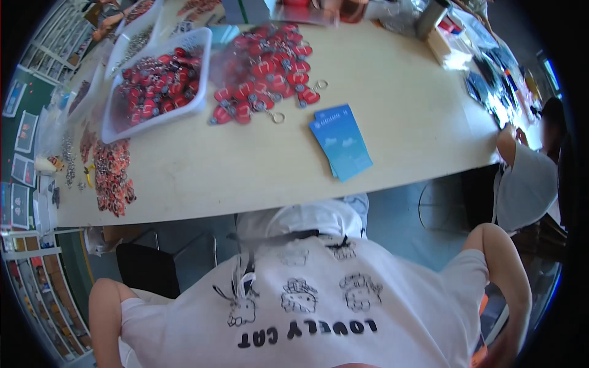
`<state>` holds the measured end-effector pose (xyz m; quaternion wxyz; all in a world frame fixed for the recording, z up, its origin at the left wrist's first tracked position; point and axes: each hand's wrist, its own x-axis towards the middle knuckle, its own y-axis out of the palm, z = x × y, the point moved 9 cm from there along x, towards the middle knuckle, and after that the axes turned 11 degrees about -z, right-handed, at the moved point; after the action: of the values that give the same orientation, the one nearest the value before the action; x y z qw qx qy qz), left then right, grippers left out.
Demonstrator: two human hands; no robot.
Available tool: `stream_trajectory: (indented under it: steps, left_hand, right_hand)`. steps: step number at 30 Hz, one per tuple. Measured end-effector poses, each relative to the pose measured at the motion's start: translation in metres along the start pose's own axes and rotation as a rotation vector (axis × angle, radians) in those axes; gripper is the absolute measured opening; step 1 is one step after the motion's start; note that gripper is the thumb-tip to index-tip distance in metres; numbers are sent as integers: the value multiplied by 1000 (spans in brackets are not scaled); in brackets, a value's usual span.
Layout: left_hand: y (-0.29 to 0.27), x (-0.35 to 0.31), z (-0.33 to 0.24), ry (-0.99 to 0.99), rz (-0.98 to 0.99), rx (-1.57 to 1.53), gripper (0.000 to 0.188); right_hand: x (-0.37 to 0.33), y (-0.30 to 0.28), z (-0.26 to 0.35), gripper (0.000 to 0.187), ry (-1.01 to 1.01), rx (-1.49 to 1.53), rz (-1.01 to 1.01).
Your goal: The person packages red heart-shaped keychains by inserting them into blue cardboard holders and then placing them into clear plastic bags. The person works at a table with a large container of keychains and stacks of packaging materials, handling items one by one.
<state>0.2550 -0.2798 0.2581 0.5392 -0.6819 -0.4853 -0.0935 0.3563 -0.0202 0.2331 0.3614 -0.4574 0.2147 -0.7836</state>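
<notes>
Your torso (307,325) occupies 6 o'clock. Your left arm (105,316) sits at 8 o'clock and your right arm (509,264) at 4 o'clock, each elbow (490,232) bent outward. Both forearms (519,303) run toward the lower edge; both hands lie out of view.

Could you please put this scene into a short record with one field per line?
Left hand: not in view; bent left arm at lower left
Right hand: not clearly in view; bent right arm at lower right
Surface: pale table
Table middle: overlapping blue cards
Left of cards: loose pile of red keychains
Further left: white plastic tub holding more red pieces
Near left edge: small orange-red pieces
Far right: another person's hand at the table
</notes>
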Motion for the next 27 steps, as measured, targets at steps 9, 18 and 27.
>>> stream_trajectory:
  steps: [9,18,27]
  left_hand:
    - [3,-37,105,29,171,-553,24]
    - [44,-208,404,-1069,-773,-538,18]
    - [41,-223,431,-1347,-918,-43,45]
  right_hand:
    - [-151,-39,-193,30,435,-127,-1387]
    - [-168,28,-360,74,1206,-672,-983]
    - [-131,31,-372,61,1230,-678,-955]
